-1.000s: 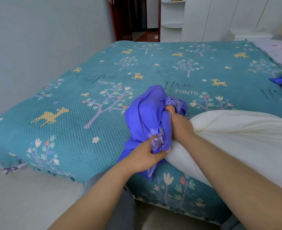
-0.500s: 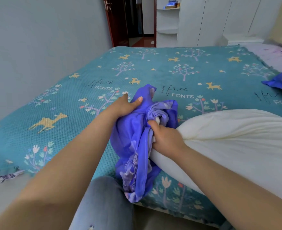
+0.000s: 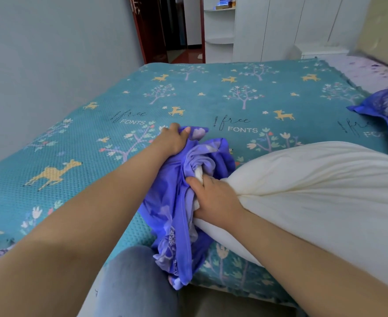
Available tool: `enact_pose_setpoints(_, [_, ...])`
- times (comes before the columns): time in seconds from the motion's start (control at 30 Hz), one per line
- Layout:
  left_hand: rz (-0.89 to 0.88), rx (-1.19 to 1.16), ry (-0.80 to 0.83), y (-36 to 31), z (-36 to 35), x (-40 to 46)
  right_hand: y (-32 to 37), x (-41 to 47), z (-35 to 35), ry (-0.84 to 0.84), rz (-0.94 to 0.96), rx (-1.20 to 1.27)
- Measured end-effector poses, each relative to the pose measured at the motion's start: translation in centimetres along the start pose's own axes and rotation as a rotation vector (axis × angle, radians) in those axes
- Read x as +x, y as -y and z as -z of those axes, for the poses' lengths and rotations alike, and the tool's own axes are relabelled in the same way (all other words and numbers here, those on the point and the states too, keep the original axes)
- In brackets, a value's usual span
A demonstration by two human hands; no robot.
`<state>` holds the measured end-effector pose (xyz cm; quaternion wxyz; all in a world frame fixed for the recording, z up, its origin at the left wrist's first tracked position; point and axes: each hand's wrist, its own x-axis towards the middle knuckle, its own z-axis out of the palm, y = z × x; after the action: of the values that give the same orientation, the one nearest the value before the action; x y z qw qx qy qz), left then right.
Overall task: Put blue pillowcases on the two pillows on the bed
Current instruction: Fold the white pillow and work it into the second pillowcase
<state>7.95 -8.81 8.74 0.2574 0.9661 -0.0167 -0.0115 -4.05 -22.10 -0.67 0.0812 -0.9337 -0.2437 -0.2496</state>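
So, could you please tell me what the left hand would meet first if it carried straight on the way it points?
Probably the teal bedspread: the left hand, gripping the blue pillowcase, points across the bed, with only open cover ahead, though depth is unclear.

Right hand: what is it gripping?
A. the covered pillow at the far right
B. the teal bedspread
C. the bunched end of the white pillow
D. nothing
C: the right hand pinches the gathered end of the white pillow at the mouth of the blue pillowcase.
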Motion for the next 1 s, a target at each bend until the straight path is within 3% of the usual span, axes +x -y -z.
enact_pose_setpoints(0.07, [0.124,-0.004,0.037,1.7,-0.2,-0.8,0.2,0.1,-0.2,0.031,-0.063,-0.001])
enact_pose_setpoints(0.17, [0.162,-0.144,0.098,3.8,-0.9,-1.9,0.1,0.6,0.5,0.157,-0.111,0.055])
enact_pose_setpoints(0.23, [0.142,-0.272,0.068,4.9,-1.1,-2.2,-1.0,1.5,1.9,0.279,-0.16,0.255])
enact_pose_setpoints(0.3, [0.087,-0.341,0.057,5.9,-1.0,-2.9,-2.7,3.0,3.9,0.283,-0.231,0.478])
enact_pose_setpoints(0.37, [0.011,-0.407,0.049,6.8,-1.0,-3.7,-5.3,4.5,5.8,0.354,-0.359,0.333])
enact_pose_setpoints(0.47, [-0.072,-0.553,0.056,7.9,-1.0,-5.2,-9.7,4.8,7.1,0.618,-0.607,-0.052])
enact_pose_setpoints(0.57, [-0.071,-0.64,0.076,8.9,-1.7,-5.8,-12.0,3.1,5.9,0.739,-0.673,0.048])
enact_pose_setpoints(0.7, [0.103,-0.702,0.14,10.6,-2.5,-5.5,-10.5,1.0,4.8,0.609,-0.585,0.054])
enact_pose_setpoints(0.77, [0.177,-0.728,0.275,11.3,-2.0,-5.6,-9.7,1.3,5.8,0.359,-0.644,-0.04])
enact_pose_setpoints(0.83, [0.112,-0.69,0.358,11.4,-1.4,-5.4,-9.0,2.1,7.1,0.037,-0.674,-0.123])
enact_pose_setpoints(0.87, [0.06,-0.639,0.368,11.1,-1.2,-5.6,-8.8,2.6,7.5,-0.047,-0.689,-0.129])
enact_pose_setpoints(0.93, [-0.002,-0.5,0.337,10.6,-1.4,-5.8,-9.2,3.6,7.6,0.074,-0.746,-0.066])
enact_pose_setpoints(1.0, [-0.067,-0.502,0.25,10.7,-2.4,-6.6,-9.9,5.0,7.5,0.411,-0.733,0.006])
